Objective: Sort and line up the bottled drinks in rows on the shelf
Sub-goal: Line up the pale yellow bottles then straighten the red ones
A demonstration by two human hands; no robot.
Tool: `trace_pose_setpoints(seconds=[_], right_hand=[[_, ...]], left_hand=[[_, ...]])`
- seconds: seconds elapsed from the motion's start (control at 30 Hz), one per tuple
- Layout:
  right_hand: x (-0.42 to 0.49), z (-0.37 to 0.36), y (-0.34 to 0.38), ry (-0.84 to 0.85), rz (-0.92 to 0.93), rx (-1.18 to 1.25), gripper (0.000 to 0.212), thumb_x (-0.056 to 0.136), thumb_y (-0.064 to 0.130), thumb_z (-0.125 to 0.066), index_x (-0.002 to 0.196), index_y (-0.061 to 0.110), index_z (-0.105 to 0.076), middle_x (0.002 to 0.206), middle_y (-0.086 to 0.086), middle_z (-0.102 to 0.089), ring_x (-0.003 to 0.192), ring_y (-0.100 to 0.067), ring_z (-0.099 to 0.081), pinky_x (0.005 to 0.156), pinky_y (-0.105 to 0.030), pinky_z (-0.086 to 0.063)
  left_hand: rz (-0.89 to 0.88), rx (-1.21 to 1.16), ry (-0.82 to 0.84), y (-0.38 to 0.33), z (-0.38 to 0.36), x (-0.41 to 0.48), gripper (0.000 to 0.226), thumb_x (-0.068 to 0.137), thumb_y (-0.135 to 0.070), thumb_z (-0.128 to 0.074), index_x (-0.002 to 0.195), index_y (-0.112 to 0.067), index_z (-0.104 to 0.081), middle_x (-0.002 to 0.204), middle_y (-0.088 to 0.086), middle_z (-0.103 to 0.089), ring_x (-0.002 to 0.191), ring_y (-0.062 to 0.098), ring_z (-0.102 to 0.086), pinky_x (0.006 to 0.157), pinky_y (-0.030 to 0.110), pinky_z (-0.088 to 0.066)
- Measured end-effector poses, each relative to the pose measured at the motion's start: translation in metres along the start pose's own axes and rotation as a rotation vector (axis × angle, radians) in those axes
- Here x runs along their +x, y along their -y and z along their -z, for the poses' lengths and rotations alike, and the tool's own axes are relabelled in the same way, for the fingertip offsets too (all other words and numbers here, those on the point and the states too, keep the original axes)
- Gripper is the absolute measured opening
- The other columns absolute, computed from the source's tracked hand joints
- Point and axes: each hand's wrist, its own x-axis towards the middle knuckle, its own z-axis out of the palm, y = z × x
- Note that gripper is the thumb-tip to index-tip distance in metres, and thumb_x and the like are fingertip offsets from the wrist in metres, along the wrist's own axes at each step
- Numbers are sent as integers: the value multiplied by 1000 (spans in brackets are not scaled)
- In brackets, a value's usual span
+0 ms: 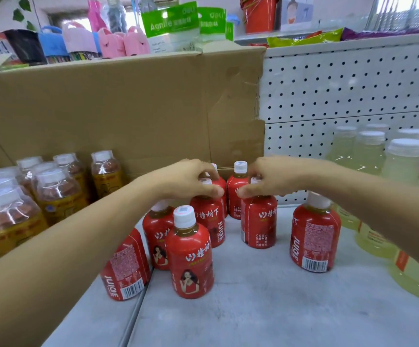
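Observation:
Several red-labelled juice bottles with white caps stand on the grey shelf (253, 296). My left hand (188, 180) grips the cap and neck of one red bottle (209, 221) in the middle. Just to its right, my right hand (268, 180) grips the cap of another red bottle (258, 221). Nearer me stand a red bottle (190, 256) showing its front label, one partly behind my left forearm (125, 269), and a lone one at the right (315, 239). Two more (237, 189) stand behind my hands.
Amber drink bottles (53, 194) in clear wrap crowd the left. Pale yellow-green bottles (378, 156) fill the right side. A large cardboard box (128, 108) stands at the back, beside a white pegboard panel (353, 91). Assorted goods sit on top behind.

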Motion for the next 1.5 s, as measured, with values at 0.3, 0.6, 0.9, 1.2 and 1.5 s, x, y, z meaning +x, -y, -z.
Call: trace_pose_setpoints(seconds=[0.3, 0.6, 0.9, 1.2, 1.5], right_hand=[[9, -6, -9, -47, 80, 141, 23, 91, 33, -67, 99, 12, -60, 85, -7, -68, 64, -26, -67, 52, -32, -52], [19, -12, -6, -109, 91, 210, 22, 92, 32, -66, 101, 13, -60, 88, -6, -68, 68, -27, -70, 51, -32, -54], [17, -14, -5, -128, 93, 214, 21, 92, 33, -66, 102, 17, -59, 93, -4, -67, 73, -23, -68, 58, -33, -56], [8, -17, 1, -170, 51, 195, 47, 94, 36, -62, 134, 16, -47, 128, -9, -59, 105, -24, -57, 79, -32, -45], [-70, -25, -16, -449, 75, 253, 55, 90, 49, -60, 139, 28, -48, 135, 3, -52, 127, -12, -44, 105, -33, -36]], left_hand=[[-136, 63, -67, 7, -6, 12, 26, 91, -26, -68, 116, -20, -67, 85, -12, -55, 75, 1, -48, 61, 14, -34], [-191, -4, -76, 13, -9, 11, 29, 91, -16, -68, 120, -22, -67, 97, -9, -62, 79, 0, -54, 65, 13, -37], [-205, 4, -85, 9, -13, 16, 31, 91, -11, -67, 120, -22, -66, 108, -2, -62, 93, 14, -56, 78, 28, -43], [-139, 32, -87, 5, -16, 17, 37, 92, -21, -67, 128, -25, -61, 117, -1, -63, 104, 18, -58, 83, 28, -43], [-105, -443, -356, -6, -16, -71, 29, 104, -31, -46, 129, -27, -60, 119, -17, -63, 112, -4, -56, 93, 17, -43]])
